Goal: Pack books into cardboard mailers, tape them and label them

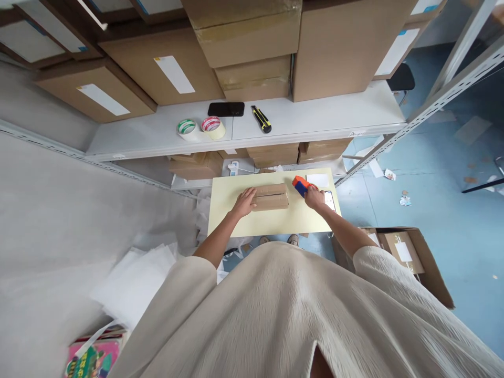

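Brown oblong cardboard box [271,198]: midway along pale-yellow rectangular table [224,223].
Left hand [245,202]: unclenched over box's left end, likely steadying it.
Right hand [314,198]: grasping orange-and-blue plastic tool [301,186], nearer table's right edge.

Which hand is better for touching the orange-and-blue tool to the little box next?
Probably the right hand: it holds the orange-and-blue tool, to the right of the small cardboard box. The left hand touches the box's left end, so it seems better placed to steady it.
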### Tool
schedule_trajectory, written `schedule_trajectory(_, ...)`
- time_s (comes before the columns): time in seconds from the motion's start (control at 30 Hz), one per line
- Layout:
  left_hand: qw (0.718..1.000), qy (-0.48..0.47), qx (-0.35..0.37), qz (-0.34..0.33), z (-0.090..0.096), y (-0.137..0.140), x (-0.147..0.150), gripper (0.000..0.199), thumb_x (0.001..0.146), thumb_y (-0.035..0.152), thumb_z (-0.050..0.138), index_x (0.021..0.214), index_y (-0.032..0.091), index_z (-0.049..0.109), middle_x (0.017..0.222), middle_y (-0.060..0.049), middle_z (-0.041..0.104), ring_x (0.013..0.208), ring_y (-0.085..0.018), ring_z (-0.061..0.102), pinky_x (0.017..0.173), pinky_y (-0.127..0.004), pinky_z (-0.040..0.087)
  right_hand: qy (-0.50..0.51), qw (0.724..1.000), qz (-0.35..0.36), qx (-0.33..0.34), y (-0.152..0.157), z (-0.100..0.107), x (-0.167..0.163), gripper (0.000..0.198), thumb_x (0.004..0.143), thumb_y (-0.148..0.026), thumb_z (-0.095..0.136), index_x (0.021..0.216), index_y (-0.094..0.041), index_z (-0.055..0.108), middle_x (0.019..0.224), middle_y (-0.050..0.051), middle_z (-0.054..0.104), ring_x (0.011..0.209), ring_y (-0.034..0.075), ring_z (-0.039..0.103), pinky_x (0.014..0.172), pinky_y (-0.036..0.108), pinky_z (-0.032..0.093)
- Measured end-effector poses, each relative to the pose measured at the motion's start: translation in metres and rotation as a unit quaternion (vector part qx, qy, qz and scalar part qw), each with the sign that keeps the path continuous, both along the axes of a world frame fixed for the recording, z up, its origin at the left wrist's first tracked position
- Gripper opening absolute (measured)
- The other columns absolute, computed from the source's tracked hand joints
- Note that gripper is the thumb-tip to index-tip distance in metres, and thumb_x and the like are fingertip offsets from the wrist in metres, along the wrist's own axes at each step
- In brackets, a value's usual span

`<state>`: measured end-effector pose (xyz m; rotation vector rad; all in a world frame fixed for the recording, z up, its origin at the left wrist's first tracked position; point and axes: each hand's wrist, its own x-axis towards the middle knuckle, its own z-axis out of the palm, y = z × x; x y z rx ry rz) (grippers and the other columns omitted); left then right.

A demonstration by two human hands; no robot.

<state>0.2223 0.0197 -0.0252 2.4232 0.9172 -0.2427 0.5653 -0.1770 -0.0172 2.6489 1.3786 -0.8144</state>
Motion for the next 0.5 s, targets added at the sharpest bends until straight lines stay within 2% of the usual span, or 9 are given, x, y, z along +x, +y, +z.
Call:
schedule_trajectory(0.2, 1.0, -0.03, -0.008, -0.004, -0.005, 0.003, -0.003, 0.087, 0.102, 0.031, 0.067, 0.182, 0.023, 0.035, 0.191, -0.016, 0.032, 0.18, -0.032, 0.024, 0.144, -0.052, 0.026, -0.053, 0.994, 0.038, 0.084, -0.01, 0.041, -0.009, 0.062, 0.113, -0.028, 0.026, 0.172, -0.012, 0.037, 0.165, 0.031, 0.059, 0.148, 0.044, 0.054, 0.115, 0.055, 0.038)
schedule_trajectory(0.33, 0.998, -0.062, -0.006, -0.01, -0.011, 0.005, -0.006, 0.088, 0.101, 0.032, 0.068, 0.182, 0.021, 0.035, 0.189, -0.016, 0.036, 0.178, -0.033, 0.028, 0.144, -0.053, 0.028, -0.078, 0.988, 0.067, 0.111, -0.009, 0.068, -0.007, 0.063, 0.114, -0.031, 0.029, 0.173, -0.013, 0.037, 0.166, 0.031, 0.058, 0.146, 0.045, 0.053, 0.116, 0.055, 0.036)
schedule_trajectory(0.43, 0.997, -0.078, -0.004, -0.007, -0.013, 0.003, -0.008, 0.087, 0.102, 0.035, 0.068, 0.182, 0.022, 0.036, 0.188, -0.015, 0.038, 0.178, -0.033, 0.029, 0.144, -0.054, 0.029, -0.087, 0.989, 0.061, 0.099, -0.004, 0.073, -0.005, 0.06, 0.114, -0.031, 0.03, 0.17, -0.014, 0.042, 0.162, 0.029, 0.062, 0.14, 0.044, 0.059, 0.116, 0.055, 0.038)
schedule_trajectory(0.5, 0.997, -0.082, 0.001, 0.001, -0.013, -0.001, -0.008, 0.084, 0.104, 0.036, 0.068, 0.181, 0.024, 0.038, 0.188, -0.015, 0.039, 0.178, -0.034, 0.029, 0.143, -0.055, 0.029, -0.081, 0.994, 0.043, 0.059, -0.001, 0.066, -0.007, 0.056, 0.113, -0.03, 0.031, 0.165, -0.016, 0.048, 0.156, 0.027, 0.066, 0.134, 0.042, 0.065, 0.113, 0.054, 0.042)
